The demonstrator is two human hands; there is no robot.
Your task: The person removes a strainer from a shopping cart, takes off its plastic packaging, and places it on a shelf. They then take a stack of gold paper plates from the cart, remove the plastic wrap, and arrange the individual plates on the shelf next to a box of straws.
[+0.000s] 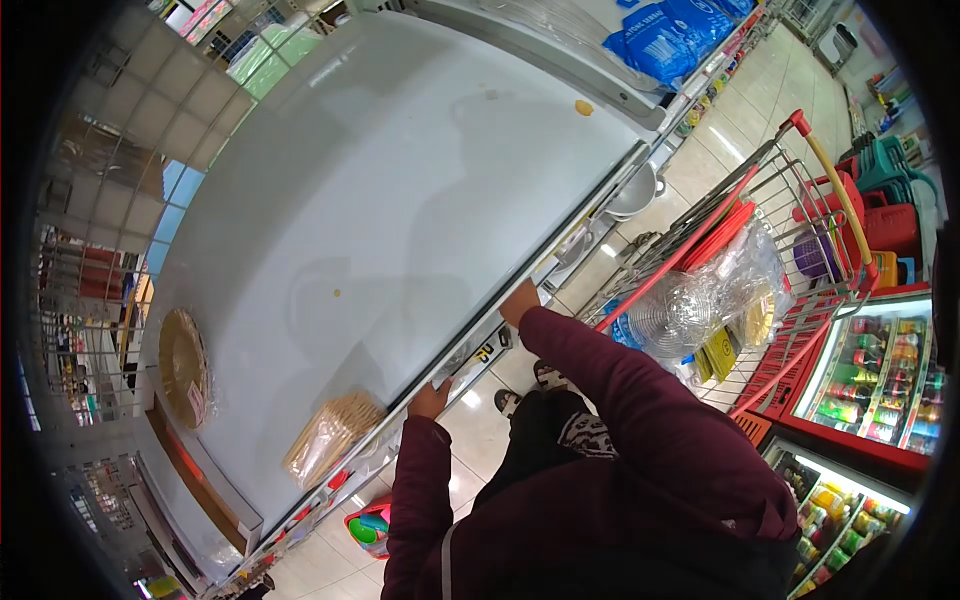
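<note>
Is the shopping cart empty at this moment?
No, the shopping cart holds clear plastic packs and red trays behind the person's right hand.

1 head-worn fisheye view looks steeply down past the wearer's own torso, close over the front edge of a white shelf top (380,200), with a shopping cart (760,270) at right.

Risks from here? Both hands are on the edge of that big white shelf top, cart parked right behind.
1. The left hand and right hand grip only the shelf top's front edge; fingers may get pinched if it shifts.
2. The wrapped stack lies near that edge beside the left hand and might slide off.
3. The shopping cart stands close behind, perhaps blocking a step back.
</note>
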